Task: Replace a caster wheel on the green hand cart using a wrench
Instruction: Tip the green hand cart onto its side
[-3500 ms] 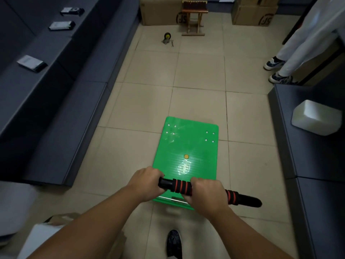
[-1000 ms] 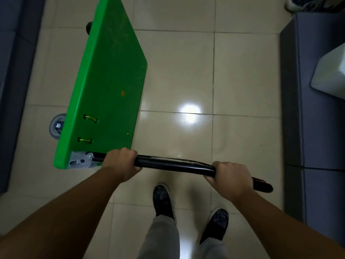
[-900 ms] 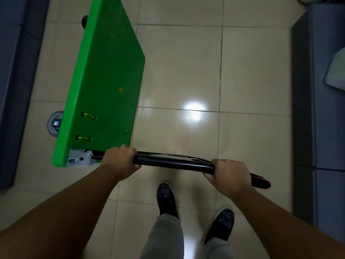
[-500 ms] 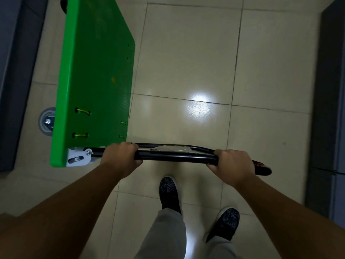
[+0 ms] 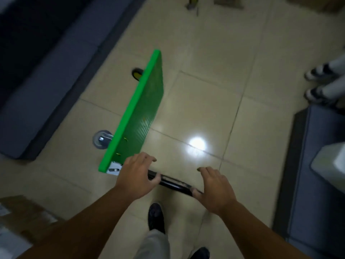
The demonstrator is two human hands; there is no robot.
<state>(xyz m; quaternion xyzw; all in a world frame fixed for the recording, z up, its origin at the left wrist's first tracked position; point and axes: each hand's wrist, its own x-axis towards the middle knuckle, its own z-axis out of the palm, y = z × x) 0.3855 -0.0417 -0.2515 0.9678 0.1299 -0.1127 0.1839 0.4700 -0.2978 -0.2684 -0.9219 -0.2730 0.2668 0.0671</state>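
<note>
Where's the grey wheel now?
Head view, left of centre: the grey wheel juts from the left side of the tipped cart, near its handle end, beyond the left hand.

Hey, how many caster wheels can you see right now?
3. A grey wheel and a dark, yellow-marked wheel stick out left of the tipped green cart; a loose wheel lies on the floor at the top edge. Others may be hidden behind the cart.

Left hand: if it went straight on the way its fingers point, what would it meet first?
Probably bare floor tile: the left hand points forward-right, just past the near corner of the green cart deck. Depth unclear; it might graze that corner.
</note>
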